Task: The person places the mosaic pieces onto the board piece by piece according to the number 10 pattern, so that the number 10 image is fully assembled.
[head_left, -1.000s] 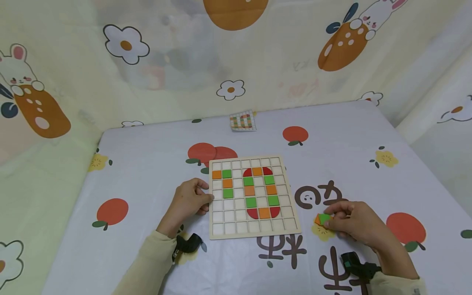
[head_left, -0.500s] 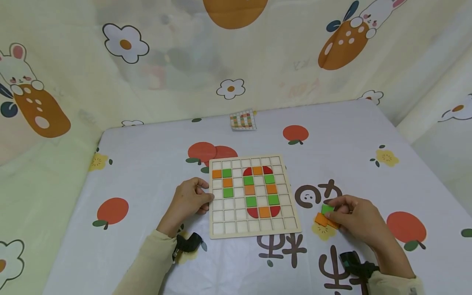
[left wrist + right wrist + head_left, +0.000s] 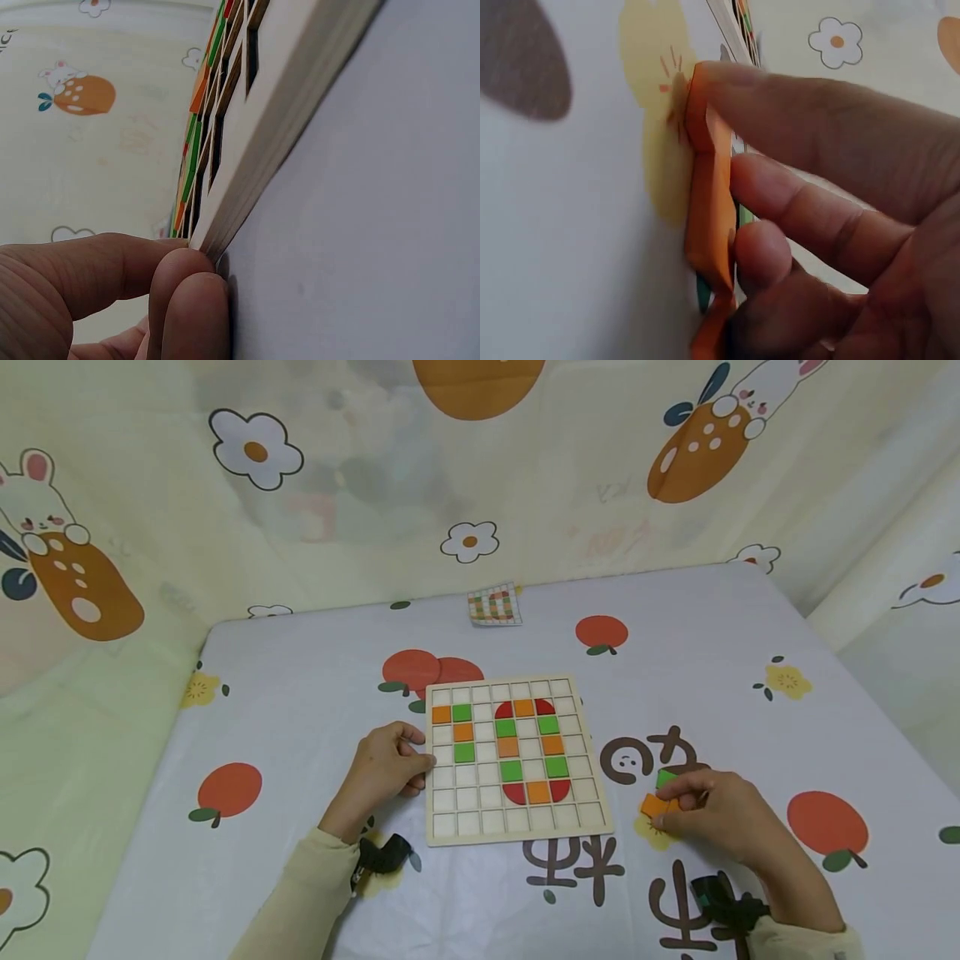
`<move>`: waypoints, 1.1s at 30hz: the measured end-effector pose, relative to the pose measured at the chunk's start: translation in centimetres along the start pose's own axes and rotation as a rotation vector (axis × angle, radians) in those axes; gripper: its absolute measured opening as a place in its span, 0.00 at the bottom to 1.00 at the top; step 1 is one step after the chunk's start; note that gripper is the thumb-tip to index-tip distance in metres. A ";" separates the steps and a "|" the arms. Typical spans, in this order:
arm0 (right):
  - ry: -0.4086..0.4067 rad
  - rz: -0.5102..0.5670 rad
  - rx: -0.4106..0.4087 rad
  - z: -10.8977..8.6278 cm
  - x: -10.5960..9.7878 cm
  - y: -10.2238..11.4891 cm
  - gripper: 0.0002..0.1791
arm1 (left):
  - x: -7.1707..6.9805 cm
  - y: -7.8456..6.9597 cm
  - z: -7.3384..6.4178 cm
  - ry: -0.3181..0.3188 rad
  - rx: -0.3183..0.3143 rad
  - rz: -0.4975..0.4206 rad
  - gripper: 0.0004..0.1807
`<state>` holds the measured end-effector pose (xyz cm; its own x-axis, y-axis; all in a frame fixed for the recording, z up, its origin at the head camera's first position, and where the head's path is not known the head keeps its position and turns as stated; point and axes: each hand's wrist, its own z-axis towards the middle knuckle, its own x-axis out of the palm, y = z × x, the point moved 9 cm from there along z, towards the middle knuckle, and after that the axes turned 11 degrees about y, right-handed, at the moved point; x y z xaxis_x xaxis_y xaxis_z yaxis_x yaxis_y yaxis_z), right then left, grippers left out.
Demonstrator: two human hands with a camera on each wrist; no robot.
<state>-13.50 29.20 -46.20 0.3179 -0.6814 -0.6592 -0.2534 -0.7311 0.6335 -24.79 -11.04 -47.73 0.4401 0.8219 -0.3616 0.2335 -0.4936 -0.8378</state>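
Note:
A wooden grid board (image 3: 467, 822) lies flat, with orange, green and red tiles set in some of its cells. At its left edge is my left hand (image 3: 386, 764), thumb and fingertips gripping the rim. In the left wrist view the fingertips (image 3: 196, 307) meet the board's corner (image 3: 225, 202). Right of the board, my right hand (image 3: 720, 810) reaches over a small pile of loose tiles. Its thumb and fingertips touch orange tiles (image 3: 652, 805); a green tile (image 3: 664, 778) shows just beyond the fingers. The right wrist view has the thumb on one orange tile (image 3: 698, 112), fingers spread along others.
A small card (image 3: 494, 607) with a coloured grid pattern stands at the table's back edge, near the curtain (image 3: 360, 560). A printed cloth (image 3: 300, 710) covers the table. Each wrist wears a black camera strap.
My right hand lifted the green tile slightly off the orange ones, then moved down onto the orange tiles, with the green tile now behind its fingers. My left hand and the board have not moved.

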 end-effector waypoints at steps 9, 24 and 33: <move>-0.009 -0.011 -0.058 0.0 0.6 1.7 0.15 | 0.0 0.0 -0.1 -0.002 -0.009 0.001 0.15; 0.092 0.249 -0.134 1.8 1.6 4.2 0.11 | 0.0 0.1 0.1 0.006 -0.008 -0.012 0.14; 0.244 0.409 -0.220 4.8 3.9 8.9 0.11 | -0.1 0.1 0.1 0.003 -0.012 -0.003 0.14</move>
<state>-18.84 19.89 -45.08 0.4434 -0.8628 -0.2429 -0.2124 -0.3644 0.9067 -24.86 -11.14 -47.84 0.4423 0.8226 -0.3574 0.2450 -0.4941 -0.8341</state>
